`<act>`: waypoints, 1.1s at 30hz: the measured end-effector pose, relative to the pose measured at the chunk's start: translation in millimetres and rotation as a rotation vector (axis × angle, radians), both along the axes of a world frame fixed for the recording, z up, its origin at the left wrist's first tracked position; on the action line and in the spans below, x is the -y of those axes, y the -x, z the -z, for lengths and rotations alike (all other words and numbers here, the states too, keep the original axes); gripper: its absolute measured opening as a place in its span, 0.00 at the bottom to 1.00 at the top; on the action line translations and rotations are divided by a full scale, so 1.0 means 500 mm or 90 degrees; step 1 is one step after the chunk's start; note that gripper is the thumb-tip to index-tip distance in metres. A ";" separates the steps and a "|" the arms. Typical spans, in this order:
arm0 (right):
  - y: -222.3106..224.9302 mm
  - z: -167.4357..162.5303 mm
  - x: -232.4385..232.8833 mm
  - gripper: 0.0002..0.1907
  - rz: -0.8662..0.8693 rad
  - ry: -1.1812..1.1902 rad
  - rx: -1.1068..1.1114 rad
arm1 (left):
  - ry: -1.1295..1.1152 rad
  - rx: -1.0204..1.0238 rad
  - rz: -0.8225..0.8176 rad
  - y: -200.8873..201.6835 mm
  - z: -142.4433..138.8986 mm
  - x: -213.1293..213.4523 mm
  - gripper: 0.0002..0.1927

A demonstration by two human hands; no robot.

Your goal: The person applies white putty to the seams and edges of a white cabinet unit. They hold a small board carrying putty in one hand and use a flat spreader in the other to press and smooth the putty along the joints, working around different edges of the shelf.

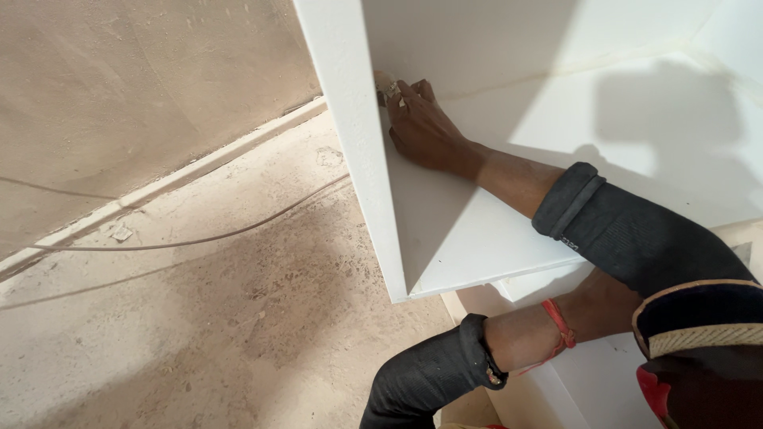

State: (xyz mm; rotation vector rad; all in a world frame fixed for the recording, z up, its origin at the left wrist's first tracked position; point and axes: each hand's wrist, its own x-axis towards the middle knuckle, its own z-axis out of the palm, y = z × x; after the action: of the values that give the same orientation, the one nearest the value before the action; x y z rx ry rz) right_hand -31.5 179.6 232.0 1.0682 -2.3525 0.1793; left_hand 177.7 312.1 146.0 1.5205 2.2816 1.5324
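My right hand (425, 131) reaches into the inner corner of a white cabinet, where the upright side panel (358, 159) meets the shelf board (477, 238). Its fingertips are pinched on a small metal piece (390, 92) pressed against the side panel. My right arm wears a dark sleeve pushed up the forearm. My left forearm (528, 334), with a red thread at the wrist, passes under the shelf board. My left hand is hidden behind my right arm and the board.
A dusty concrete floor (238, 318) spreads to the left. A thin cable (199, 238) runs across it. A plastered wall (119, 87) rises behind, with a pale skirting strip (159, 187) along its foot. The cabinet's back panel (493, 40) closes off the far side.
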 end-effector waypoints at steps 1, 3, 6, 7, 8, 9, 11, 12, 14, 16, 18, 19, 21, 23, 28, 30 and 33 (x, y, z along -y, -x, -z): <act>0.005 0.002 0.002 0.18 -0.003 -0.006 -0.008 | -0.001 0.000 -0.002 0.000 -0.001 0.000 0.08; 0.009 0.003 0.004 0.18 -0.006 -0.019 -0.025 | 0.002 0.001 -0.008 -0.001 -0.004 0.000 0.08; -0.001 -0.008 0.002 0.17 -0.010 0.008 0.071 | 0.004 -0.001 -0.008 -0.005 -0.011 -0.002 0.08; -0.007 -0.011 0.001 0.18 -0.031 0.020 0.056 | 0.006 -0.002 -0.009 -0.006 -0.013 -0.001 0.08; -0.011 -0.015 -0.001 0.18 -0.054 0.032 0.039 | 0.005 -0.002 -0.008 -0.007 -0.017 -0.001 0.08; -0.015 -0.022 0.000 0.19 -0.077 0.043 0.022 | 0.007 -0.002 -0.006 -0.008 -0.019 0.002 0.08; -0.020 -0.035 0.005 0.20 0.000 -0.008 0.037 | 0.008 -0.004 -0.010 -0.008 -0.028 0.005 0.08; -0.023 -0.041 0.006 0.20 0.041 -0.033 0.046 | 0.008 -0.003 -0.013 -0.012 -0.033 0.003 0.08; -0.027 -0.047 0.000 0.19 0.053 -0.127 -0.009 | 0.012 -0.005 -0.014 -0.015 -0.041 0.006 0.08; -0.032 -0.049 -0.018 0.17 0.036 -0.148 -0.044 | 0.014 -0.008 -0.020 -0.017 -0.047 0.009 0.08; -0.038 -0.050 -0.048 0.15 -0.006 -0.090 -0.062 | 0.021 -0.010 -0.026 -0.021 -0.050 0.012 0.08; -0.041 -0.052 -0.069 0.16 0.029 -0.129 -0.065 | 0.023 -0.011 -0.031 -0.021 -0.052 0.011 0.08; -0.045 -0.060 -0.111 0.18 0.096 -0.204 -0.073 | 0.031 -0.013 -0.040 -0.024 -0.057 0.009 0.08; -0.043 -0.077 -0.158 0.18 0.160 -0.273 -0.009 | 0.045 -0.010 -0.056 -0.027 -0.066 0.004 0.08; -0.063 -0.102 -0.353 0.15 0.179 -0.223 -0.058 | -0.044 -0.044 -0.081 -0.049 -0.104 -0.002 0.08; -0.060 -0.113 -0.424 0.19 0.241 -0.224 -0.090 | -0.063 -0.018 -0.072 -0.053 -0.122 0.004 0.09; -0.079 -0.122 -0.551 0.11 0.323 -0.297 -0.086 | -0.018 0.009 -0.064 -0.060 -0.146 0.002 0.10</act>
State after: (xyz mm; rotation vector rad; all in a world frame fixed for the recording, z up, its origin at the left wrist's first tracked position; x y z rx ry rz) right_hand 7.9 455.1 293.2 0.6077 -2.5084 -0.6320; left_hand 207.8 311.0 219.0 1.4174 2.3728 1.5993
